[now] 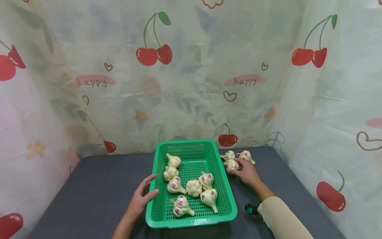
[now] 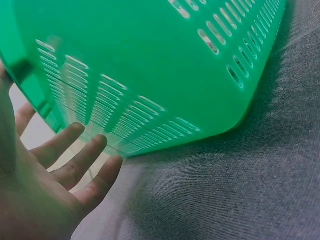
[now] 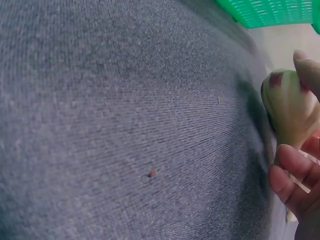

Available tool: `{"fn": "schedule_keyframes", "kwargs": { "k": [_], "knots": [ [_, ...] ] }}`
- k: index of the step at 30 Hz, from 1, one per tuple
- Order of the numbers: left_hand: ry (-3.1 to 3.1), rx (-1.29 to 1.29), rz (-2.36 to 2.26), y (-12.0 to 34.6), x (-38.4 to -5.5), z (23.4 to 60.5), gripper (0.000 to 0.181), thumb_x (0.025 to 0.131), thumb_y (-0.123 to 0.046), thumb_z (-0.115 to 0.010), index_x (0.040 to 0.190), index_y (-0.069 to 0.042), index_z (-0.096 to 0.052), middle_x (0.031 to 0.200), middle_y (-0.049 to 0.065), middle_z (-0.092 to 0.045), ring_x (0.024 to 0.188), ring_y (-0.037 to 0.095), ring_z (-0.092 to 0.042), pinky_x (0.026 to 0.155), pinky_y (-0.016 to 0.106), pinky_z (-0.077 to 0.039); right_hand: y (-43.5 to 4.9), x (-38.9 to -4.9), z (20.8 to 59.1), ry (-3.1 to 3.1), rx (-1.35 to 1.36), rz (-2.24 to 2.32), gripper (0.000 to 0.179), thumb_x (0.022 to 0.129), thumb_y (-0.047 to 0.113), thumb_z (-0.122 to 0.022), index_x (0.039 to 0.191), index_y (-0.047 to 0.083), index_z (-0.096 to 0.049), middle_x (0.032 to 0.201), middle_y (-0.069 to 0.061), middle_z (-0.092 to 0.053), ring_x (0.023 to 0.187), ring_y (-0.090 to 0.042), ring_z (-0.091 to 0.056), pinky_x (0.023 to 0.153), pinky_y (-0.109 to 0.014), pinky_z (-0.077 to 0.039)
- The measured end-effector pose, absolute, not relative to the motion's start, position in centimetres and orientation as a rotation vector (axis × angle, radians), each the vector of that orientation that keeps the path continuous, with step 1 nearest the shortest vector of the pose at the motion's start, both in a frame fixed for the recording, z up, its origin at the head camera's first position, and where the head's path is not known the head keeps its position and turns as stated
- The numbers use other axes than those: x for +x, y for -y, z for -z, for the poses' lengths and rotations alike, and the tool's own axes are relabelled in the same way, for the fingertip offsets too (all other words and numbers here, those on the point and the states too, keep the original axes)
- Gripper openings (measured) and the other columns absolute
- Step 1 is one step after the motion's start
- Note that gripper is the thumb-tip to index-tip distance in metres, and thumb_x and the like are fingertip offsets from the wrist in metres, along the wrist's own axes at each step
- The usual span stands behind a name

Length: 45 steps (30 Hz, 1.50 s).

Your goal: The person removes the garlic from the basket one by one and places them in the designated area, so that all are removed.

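Your left hand (image 1: pixel 139 200) rests spread fingers (image 2: pixel 80 165) against the green basket (image 1: pixel 222 186); your right hand (image 1: pixel 247 173) pinches a garlic bulb (image 1: pixel 231 165) near the bench's far right corner.

The basket (image 1: pixel 191 186) stood on the table (image 1: pixel 89 192) just right of the left hand (image 1: pixel 140 199), with 7 garlic bulbs (image 1: pixel 194 187) inside. 3 loose bulbs (image 1: pixel 235 159) lay at the right hand (image 1: pixel 246 172), beyond its fingertips.
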<state>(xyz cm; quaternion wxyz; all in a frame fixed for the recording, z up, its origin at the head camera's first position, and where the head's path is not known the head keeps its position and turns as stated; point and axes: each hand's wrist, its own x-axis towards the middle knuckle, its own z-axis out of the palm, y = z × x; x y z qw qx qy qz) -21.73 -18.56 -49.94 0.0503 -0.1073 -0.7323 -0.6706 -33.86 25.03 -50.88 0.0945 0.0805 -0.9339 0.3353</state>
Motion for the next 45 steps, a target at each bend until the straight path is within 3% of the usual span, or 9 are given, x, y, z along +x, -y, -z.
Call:
{"fn": "schedule_keyframes", "kwargs": {
  "k": [12,19,29,34,40,45],
  "knots": [
    [2.225,-0.34,2.056,18.6,-21.9,50.0,0.051,0.095,-0.008,-0.06,0.144,-0.009,-0.045,0.136,0.027,-0.048,0.114,0.038,-0.055,0.083,0.034,-0.049,-25.5,-34.0,51.4,2.784,0.276,-0.998,0.069,0.086,0.039,-0.074,0.139,0.003,-0.051,0.135,-0.022,-0.052,0.115,-0.039,-0.054,0.092,-0.056,-0.041],
    [2.222,-0.322,2.076,18.7,-21.8,50.1,0.051,0.095,-0.009,-0.06,0.144,-0.009,-0.045,0.136,0.027,-0.048,0.113,0.037,-0.056,0.082,0.034,-0.049,-25.6,-33.9,50.8,2.7,0.242,-1.068,0.064,0.085,0.036,-0.075,0.135,0.002,-0.054,0.118,-0.019,-0.061,0.109,-0.038,-0.056,0.089,-0.055,-0.042],
    [2.211,-0.343,2.055,18.6,-21.7,50.0,0.051,0.095,-0.008,-0.06,0.144,-0.009,-0.045,0.135,0.027,-0.049,0.112,0.037,-0.057,0.082,0.034,-0.05,-25.1,-34.5,47.1,2.616,0.227,-1.086,0.056,0.089,0.033,-0.072,0.134,0.005,-0.055,0.115,-0.02,-0.06,0.107,-0.039,-0.056,0.085,-0.054,-0.044],
    [2.215,-0.335,2.053,18.7,-21.7,50.0,0.051,0.094,-0.008,-0.061,0.143,-0.009,-0.045,0.135,0.027,-0.048,0.112,0.036,-0.057,0.082,0.034,-0.049,-24.3,-35.0,45.2,2.636,0.211,-1.068,0.059,0.09,0.04,-0.069,0.137,0.009,-0.053,0.119,-0.018,-0.059,0.094,-0.032,-0.059,0.078,-0.049,-0.047],
    [2.226,-0.313,2.055,18.7,-21.7,50.0,0.051,0.094,-0.009,-0.061,0.143,-0.01,-0.046,0.136,0.027,-0.048,0.114,0.037,-0.056,0.083,0.033,-0.049,-22.9,-35.6,43.2,2.639,0.265,-1.101,0.068,0.088,0.055,-0.065,0.14,0.014,-0.05,0.123,-0.014,-0.058,0.094,-0.028,-0.062,0.075,-0.045,-0.05],
    [2.232,-0.308,2.05,18.6,-21.7,50.0,0.051,0.094,-0.009,-0.061,0.143,-0.01,-0.046,0.137,0.027,-0.047,0.116,0.038,-0.055,0.085,0.034,-0.048,-21.3,-35.9,41.7,2.607,0.349,-1.156,0.067,0.087,0.053,-0.067,0.139,0.013,-0.053,0.12,-0.016,-0.06,0.092,-0.028,-0.062,0.072,-0.043,-0.051]
  ]
}}
